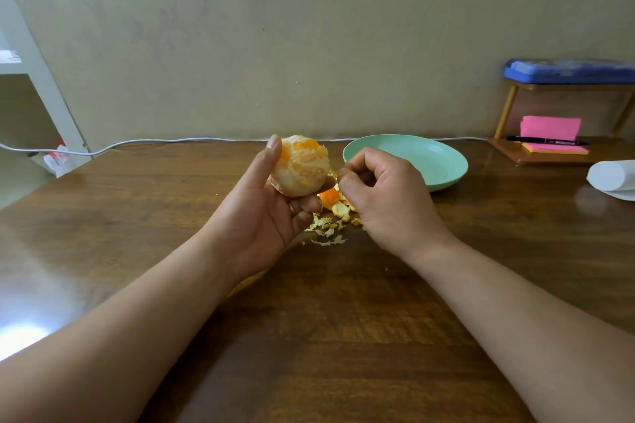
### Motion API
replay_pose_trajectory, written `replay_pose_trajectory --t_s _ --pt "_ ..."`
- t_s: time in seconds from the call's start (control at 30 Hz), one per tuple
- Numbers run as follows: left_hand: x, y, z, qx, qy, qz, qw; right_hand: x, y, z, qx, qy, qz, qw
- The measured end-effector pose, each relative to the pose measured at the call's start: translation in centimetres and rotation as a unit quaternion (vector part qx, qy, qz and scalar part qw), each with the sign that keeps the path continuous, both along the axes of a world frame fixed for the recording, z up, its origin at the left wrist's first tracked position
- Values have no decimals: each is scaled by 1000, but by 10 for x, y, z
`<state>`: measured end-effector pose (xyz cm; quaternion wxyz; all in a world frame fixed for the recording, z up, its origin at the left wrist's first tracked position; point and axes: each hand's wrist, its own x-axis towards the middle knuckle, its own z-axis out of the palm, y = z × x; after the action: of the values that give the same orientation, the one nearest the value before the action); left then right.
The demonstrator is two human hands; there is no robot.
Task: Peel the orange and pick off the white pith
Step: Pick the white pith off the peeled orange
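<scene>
One peeled orange (299, 165), round and rough with pale pith, is held above the wooden table (343, 336) by the left hand (264, 213), thumb on one side, curled fingers under it; the right hand (381, 196) is just beside it, fingers curled narrow; whether they pinch a scrap I cannot tell; many small peel scraps (335, 213) lie below; one smooth round green plate (446, 161) stands near.

Light's pretty soft and a bit dim, warm-ish overall. The strongest of it comes from the left: there's a blown-out white glare patch on the worktop (24, 333) in the lower left corner, with a pale sheen running up that side. Shadows on the wood are faint and soft-edged. The wide lens bends the edges, so the white shelf frame (51, 106) leans hard. The blue box (567, 71) far right looks smeared.
</scene>
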<state>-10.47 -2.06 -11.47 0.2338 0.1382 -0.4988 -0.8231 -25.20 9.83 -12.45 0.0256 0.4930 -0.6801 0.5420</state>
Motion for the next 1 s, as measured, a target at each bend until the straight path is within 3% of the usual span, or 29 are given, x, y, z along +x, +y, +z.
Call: replay_pose_trajectory --t_s 0.3,0.5,0.83,1.0 --pt "5 1 3 36 -10 21 999 -8 1 0 18 7 -24 1000" --pt "5 2 4 15 -35 39 999 -5 2 -3 211 113 -7 971" --pt "0 2 0 -37 -64 37 997 6 5 7 112 159 -35 980" --pt "-3 6 -2 -61 -53 38 996 14 7 8 49 113 -15 992"
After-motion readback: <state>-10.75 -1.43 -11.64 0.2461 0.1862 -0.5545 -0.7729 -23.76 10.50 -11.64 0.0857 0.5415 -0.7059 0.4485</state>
